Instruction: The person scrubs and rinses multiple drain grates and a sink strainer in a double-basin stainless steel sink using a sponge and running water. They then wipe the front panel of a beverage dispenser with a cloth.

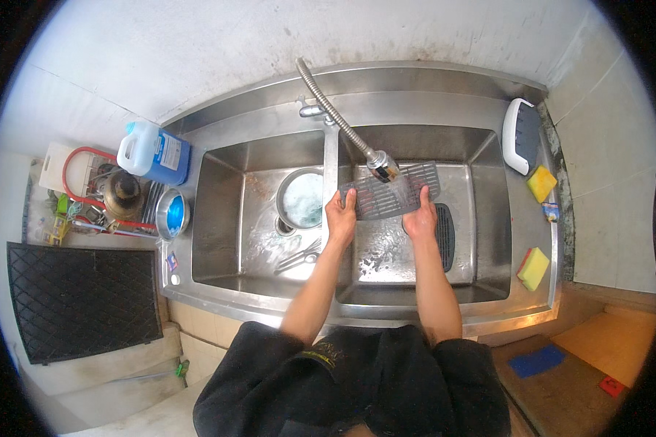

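Note:
A grey slatted plastic grate [382, 205] is held over the right basin of a steel sink [415, 102]. My left hand [341, 214] grips its left end and my right hand [421, 214] its right end, thumbs on top. Water runs onto the slats from the spray head [382, 165] of a flexible metal hose [333, 112]. Beneath, a second dark slatted piece [445, 237] lies on the basin floor, beside wet dark bits. In the left basin stand a round metal pan [302, 198] of foamy water and, nearer me, several metal utensils [298, 259].
Left of the basins are a jug of blue liquid [169, 158], a steel bowl with blue liquid [170, 214] and a crowded dish rack [123, 196]. On the right ledge lie a white-and-grey plastic part [520, 136] and two yellow sponges [541, 184]. A tap [311, 111] stands behind.

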`<state>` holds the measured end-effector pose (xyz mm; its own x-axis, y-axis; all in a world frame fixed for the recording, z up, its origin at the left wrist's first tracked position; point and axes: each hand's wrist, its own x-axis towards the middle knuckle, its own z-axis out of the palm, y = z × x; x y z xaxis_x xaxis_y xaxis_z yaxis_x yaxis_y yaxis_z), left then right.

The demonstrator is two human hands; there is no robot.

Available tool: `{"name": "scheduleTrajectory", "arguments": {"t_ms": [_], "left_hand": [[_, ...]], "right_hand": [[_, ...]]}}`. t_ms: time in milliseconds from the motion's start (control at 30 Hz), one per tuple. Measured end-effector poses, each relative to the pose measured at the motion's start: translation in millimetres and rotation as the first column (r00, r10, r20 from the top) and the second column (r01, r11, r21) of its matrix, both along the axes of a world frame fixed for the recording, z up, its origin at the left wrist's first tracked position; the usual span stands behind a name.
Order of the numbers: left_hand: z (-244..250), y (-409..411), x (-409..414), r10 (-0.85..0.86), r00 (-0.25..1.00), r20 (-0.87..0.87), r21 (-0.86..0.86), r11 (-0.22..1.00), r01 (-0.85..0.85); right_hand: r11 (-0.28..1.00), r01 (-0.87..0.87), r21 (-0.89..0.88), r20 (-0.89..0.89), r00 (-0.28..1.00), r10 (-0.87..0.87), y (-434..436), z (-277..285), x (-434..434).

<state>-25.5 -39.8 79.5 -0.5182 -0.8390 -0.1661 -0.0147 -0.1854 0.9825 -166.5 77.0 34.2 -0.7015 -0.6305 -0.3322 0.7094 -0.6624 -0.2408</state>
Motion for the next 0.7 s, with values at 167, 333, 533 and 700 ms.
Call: {"name": "scheduleTrajectory", "arguments": {"t_ms": [167,333,533,700], "left_hand": [[-23,12,-53,-0.144,0.960,0.241,0.155,0.982,0.109],[-45,7,-67,-0.341,0.878,-0.335,0.598,0.643,0.478],[-60,1,-51,-0.112,0.691,-0.714,0.576,0.467,0.671],[-83,2,-53,0.043,0.670,-0.741,0.598,0.497,0.628]], "right_hand": [[0.850,0.159,0.502,-0.567,0.802,0.185,53,23,17],[0.789,0.345,0.508,-0.824,-0.073,0.562,66,39,39],[0.650,0.390,0.652,-0.592,-0.273,0.758,62,43,28],[0.649,0.466,0.601,-0.666,-0.157,0.729,42,35,32]]}}
